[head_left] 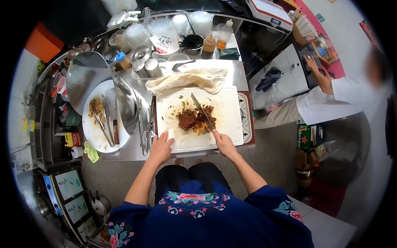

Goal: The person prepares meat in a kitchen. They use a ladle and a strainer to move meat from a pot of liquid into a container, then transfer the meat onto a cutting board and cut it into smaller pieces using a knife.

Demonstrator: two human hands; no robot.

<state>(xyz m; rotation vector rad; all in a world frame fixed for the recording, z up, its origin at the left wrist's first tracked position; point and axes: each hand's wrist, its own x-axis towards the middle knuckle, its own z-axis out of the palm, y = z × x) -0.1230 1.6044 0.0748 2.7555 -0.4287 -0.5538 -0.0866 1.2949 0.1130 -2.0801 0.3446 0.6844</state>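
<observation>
In my right hand (224, 144) is a knife (201, 109), its blade slanting up and left across the meat. Browned, partly chopped meat (187, 120) lies with dark juices and green leaf bits in the middle of a white cutting board (230, 120). My left hand (161, 147) rests at the board's lower left edge with its fingers apart, holding nothing. Just left of it lie metal tongs (144, 134). A crumpled cream cloth (190, 81) stretches along the board's far edge.
To the left, a round white plate (92, 131) holds food scraps and tongs beside a curved metal shield (89, 78). Behind stand steel canisters (153, 67), sauce bottles (209, 44) and plastic containers (202, 22). At right, a person in a white shirt (339, 97) reaches toward a counter.
</observation>
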